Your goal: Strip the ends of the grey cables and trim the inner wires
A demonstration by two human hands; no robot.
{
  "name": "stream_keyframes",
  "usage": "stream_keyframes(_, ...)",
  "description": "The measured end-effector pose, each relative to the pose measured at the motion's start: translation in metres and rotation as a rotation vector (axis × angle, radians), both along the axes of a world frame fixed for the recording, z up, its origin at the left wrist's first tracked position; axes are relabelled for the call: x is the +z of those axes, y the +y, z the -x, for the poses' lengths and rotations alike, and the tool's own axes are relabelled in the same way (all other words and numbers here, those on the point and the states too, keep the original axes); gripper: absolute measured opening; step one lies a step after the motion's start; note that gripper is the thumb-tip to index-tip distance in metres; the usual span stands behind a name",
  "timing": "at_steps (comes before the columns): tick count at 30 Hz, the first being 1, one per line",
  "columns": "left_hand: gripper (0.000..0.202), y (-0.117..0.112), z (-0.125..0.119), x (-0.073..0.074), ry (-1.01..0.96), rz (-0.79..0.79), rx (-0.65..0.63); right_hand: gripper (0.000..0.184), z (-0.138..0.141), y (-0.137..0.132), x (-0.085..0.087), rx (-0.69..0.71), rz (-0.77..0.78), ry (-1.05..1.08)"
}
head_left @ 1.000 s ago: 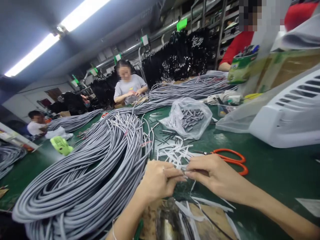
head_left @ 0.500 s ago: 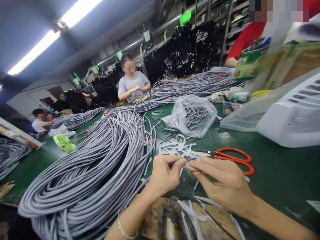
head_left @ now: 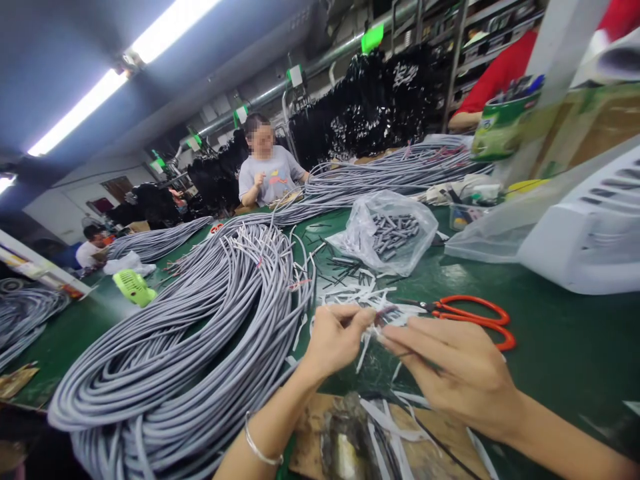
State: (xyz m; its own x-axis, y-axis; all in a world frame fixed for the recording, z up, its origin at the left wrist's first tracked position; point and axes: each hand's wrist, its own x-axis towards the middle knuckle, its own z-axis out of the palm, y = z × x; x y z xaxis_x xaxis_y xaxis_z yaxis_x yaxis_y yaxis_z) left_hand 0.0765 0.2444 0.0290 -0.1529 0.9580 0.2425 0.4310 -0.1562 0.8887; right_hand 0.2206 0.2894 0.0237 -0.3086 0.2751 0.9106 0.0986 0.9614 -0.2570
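My left hand (head_left: 335, 340) pinches at one end of thin dark wires (head_left: 386, 311), thumb against forefinger. Close beside it, my right hand (head_left: 450, 367) has thumb and fingers pressed together on the same small wires, whose tips are partly hidden. Just beyond my fingertips lies a loose pile of white strips (head_left: 350, 291). Orange-handled scissors (head_left: 473, 313) rest behind my right hand, blades toward the pile. A thin black cable (head_left: 440, 445) runs below my right hand over a piece of cardboard (head_left: 307, 433) with tape and a dark, shiny lump on it.
Big coils of grey cable (head_left: 165, 347) fill the left of the green table (head_left: 560, 353). A clear bag of short grey tubes (head_left: 395, 230) stands ahead, near a green can of pens (head_left: 500, 130). A white plastic housing (head_left: 590, 233) sits at right. A co-worker (head_left: 270, 173) sits opposite.
My hands stay together at nearly the same spot; the fingertips have parted slightly, showing more of the wires. The co-worker opposite has moved their hands apart. The view has shifted a little.
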Motion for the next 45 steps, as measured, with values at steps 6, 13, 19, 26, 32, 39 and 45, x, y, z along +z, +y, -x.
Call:
stream_keyframes(6, 0.036, -0.012, -0.002, -0.002, 0.350, -0.234, -0.186, 0.032, 0.002, 0.021, 0.005, 0.116, 0.748, -0.034)
stream_keyframes(13, 0.037, -0.001, 0.002, 0.006, -0.339, -0.193, 0.380, 0.027, 0.013, 0.007, -0.005, 0.109, 0.731, 0.020)
stream_keyframes(19, 0.046, 0.007, 0.025, 0.022, -0.809, -0.111, 0.401, 0.021, 0.015, -0.003, -0.008, 0.097, 0.473, 0.067)
stream_keyframes(26, 0.052, -0.009, -0.006, 0.005, -0.606, 0.072, 0.132, 0.048, 0.009, 0.012, 0.005, 0.328, 0.827, 0.066)
stream_keyframes(32, 0.054, -0.008, -0.007, 0.003, -0.582, 0.191, -0.031, 0.013, 0.005, 0.014, 0.005, 0.419, 0.642, 0.040)
stream_keyframes(39, 0.043, -0.012, 0.003, 0.000, -0.492, 0.136, -0.075, 0.031, 0.008, 0.018, 0.009, 0.379, 0.873, 0.072)
stream_keyframes(45, 0.033, -0.014, 0.010, 0.000, -0.464, 0.080, -0.072, 0.042, 0.007, 0.023, 0.012, 0.463, 1.096, 0.104)
